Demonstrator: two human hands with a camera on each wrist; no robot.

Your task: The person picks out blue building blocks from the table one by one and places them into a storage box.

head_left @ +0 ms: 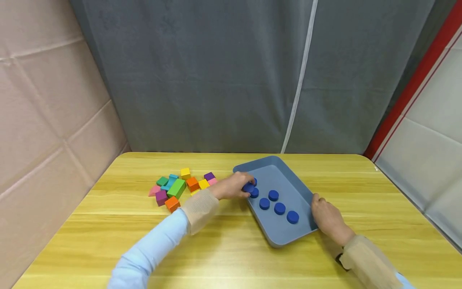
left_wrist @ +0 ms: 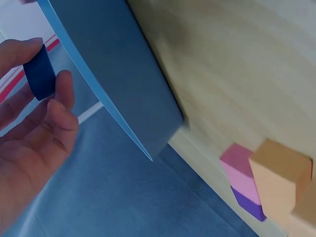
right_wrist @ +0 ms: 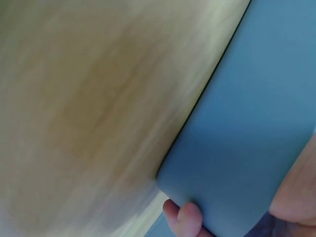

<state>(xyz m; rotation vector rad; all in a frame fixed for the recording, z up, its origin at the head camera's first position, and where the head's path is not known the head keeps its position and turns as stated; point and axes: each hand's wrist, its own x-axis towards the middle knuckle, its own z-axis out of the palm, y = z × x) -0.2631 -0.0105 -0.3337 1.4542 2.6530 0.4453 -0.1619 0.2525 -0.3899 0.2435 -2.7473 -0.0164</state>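
My left hand (head_left: 232,186) is over the left rim of a grey-blue tray (head_left: 276,173). Between thumb and fingers it pinches a blue disc (left_wrist: 39,73), which the left wrist view shows above the rim level. Several more blue discs (head_left: 279,208) lie flat inside the tray, a couple of them partly hidden behind the held one. At the tray's near right corner, my right hand (head_left: 327,216) grips the rim. Its fingertips (right_wrist: 189,219) show on the outside of the tray wall in the right wrist view.
Left of the tray, a loose group of coloured blocks lies on the wooden table (head_left: 119,237), among them a green block (head_left: 177,188), an orange block (head_left: 172,204) and a purple block (head_left: 161,197). A grey curtain (head_left: 202,80) hangs behind the table.
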